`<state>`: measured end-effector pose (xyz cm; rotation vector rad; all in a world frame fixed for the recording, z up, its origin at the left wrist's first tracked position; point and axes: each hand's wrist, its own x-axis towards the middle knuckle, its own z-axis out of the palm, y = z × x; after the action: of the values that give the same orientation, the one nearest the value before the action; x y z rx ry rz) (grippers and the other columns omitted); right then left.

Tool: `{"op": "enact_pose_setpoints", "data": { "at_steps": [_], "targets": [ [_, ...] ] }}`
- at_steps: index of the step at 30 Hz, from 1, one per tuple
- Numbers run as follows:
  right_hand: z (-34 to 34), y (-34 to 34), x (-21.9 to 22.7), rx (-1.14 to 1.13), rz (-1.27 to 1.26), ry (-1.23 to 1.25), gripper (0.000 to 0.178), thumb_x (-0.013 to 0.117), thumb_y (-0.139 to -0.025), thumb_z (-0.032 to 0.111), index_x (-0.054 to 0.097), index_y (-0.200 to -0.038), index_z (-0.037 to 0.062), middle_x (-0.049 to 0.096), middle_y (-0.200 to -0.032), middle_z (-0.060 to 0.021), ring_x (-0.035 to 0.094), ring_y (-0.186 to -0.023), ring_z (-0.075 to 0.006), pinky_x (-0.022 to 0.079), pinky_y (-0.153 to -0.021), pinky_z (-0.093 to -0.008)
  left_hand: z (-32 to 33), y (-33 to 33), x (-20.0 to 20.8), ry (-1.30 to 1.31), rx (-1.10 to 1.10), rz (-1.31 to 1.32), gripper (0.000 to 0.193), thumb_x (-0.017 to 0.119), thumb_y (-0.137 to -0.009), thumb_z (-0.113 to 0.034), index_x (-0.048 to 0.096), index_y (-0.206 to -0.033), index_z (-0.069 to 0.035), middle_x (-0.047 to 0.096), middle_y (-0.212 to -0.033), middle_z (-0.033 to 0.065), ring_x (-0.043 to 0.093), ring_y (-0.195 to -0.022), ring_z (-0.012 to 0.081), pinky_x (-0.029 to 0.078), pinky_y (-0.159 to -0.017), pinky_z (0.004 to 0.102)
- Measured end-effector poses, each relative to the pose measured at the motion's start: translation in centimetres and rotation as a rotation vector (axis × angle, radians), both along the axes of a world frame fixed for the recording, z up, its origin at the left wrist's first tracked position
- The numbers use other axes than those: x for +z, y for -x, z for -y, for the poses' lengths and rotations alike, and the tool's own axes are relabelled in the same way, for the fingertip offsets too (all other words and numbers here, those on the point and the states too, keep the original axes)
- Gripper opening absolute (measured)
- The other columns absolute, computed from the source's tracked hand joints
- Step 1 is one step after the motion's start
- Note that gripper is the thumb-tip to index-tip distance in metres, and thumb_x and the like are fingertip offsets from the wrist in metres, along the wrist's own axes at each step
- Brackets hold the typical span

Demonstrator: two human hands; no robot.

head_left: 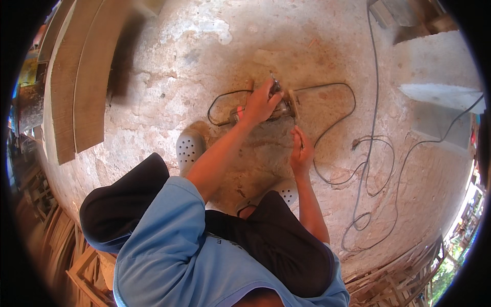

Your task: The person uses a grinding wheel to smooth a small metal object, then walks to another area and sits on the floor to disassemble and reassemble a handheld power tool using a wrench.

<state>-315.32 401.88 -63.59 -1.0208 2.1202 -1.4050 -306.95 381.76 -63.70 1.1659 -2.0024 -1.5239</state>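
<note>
A dark corded power tool (282, 110) with a reddish part at its left end lies on the floor in front of me; its exact kind is hard to make out. Over its top, my left hand (262, 104) is closed on it, covering much of the body. A thin flat plate (292, 104) stands along the tool's right side. Just below that plate, my right hand (302, 149) is pinched together, fingertips pointing up at the tool. Something thin seems to be between those fingers, too small to name.
A black cable (353, 97) loops right from the tool, with more cable coiled on the worn concrete floor (204, 56). Long wooden boards (87, 77) stand at the left. Pale blocks (434, 66) sit at the right. Wood scraps (409, 276) lie at lower right. My grey clog (190, 149) is near the tool.
</note>
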Motion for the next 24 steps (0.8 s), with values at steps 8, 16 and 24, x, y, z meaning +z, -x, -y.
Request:
{"op": "enact_pose_setpoints", "data": {
  "at_steps": [8, 16, 24],
  "targets": [
    [6.3, 3.1, 5.2, 0.165, -0.584, 0.119, 0.027, 0.051, -0.103, 0.013, 0.067, -0.121, 0.0019, 0.07, -0.097, -0.0121, 0.064, -0.079, -0.0205, 0.052, -0.073, -0.0306, 1.1, 0.4, -0.9, 0.025, -0.007, 0.079, 0.035, 0.055, -0.099, -0.027, 0.052, -0.119, 0.001, 0.067, -0.106, 0.0199, 0.063, -0.102, 0.0319, 0.044, -0.096, 0.0383],
    [5.0, 0.1, 6.9, 0.194, 0.134, 0.123, 0.03, 0.046, -0.103, 0.007, 0.065, -0.125, 0.0011, 0.058, -0.079, -0.0025, 0.05, -0.069, -0.0093, 0.044, -0.065, -0.0239, -0.5, 0.3, -0.8, -0.13, -0.196, 0.056, 0.037, 0.055, -0.096, -0.029, 0.056, -0.113, 0.004, 0.067, -0.102, 0.0229, 0.065, -0.094, 0.0339, 0.048, -0.084, 0.0415],
    [0.3, -0.9, 8.2, -0.108, 0.382, 0.105, 0.028, 0.046, -0.104, 0.011, 0.065, -0.121, 0.0008, 0.046, -0.073, 0.0069, 0.037, -0.062, -0.0029, 0.03, -0.056, -0.0204, -8.2, 1.4, -3.2, -0.535, -0.39, -0.009, 0.032, 0.058, -0.092, -0.026, 0.06, -0.103, 0.004, 0.069, -0.09, 0.018, 0.065, -0.082, 0.0274, 0.05, -0.075, 0.039]
  ]
}}
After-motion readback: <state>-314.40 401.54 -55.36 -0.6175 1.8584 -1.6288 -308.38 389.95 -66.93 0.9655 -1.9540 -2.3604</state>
